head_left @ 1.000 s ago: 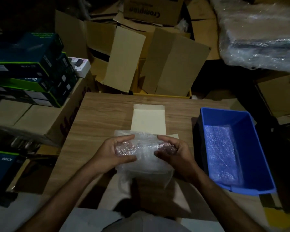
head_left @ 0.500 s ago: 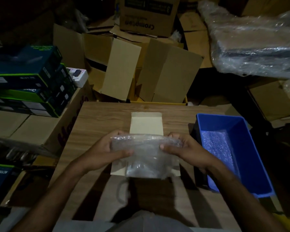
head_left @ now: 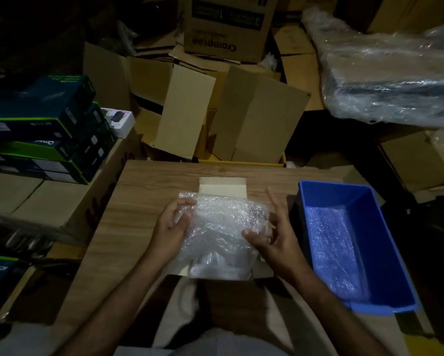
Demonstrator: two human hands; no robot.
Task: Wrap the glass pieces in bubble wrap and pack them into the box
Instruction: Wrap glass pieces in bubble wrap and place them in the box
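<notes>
A bundle of clear bubble wrap (head_left: 219, 227) is held over a small open beige box (head_left: 222, 185) on the wooden table (head_left: 149, 181). What it wraps is hidden. My left hand (head_left: 173, 223) grips the bundle's left end, fingers curled round the wrap. My right hand (head_left: 274, 235) holds the right end, thumb pressed on the front and some fingers behind, while the index finger sticks up free. The wrap's lower edge hangs down over the box's front.
A blue plastic bin (head_left: 369, 201) with bubble wrap pieces (head_left: 331, 247) inside sits on the table's right side. Cardboard boxes (head_left: 241, 119) are piled behind the table. Stacked dark product boxes (head_left: 41, 129) stand at left. A plastic-wrapped bulk (head_left: 390, 80) lies at upper right.
The bundle has been turned and spread so a wider face of the wrap shows. My right hand's fingers have loosened and its index finger has lifted off.
</notes>
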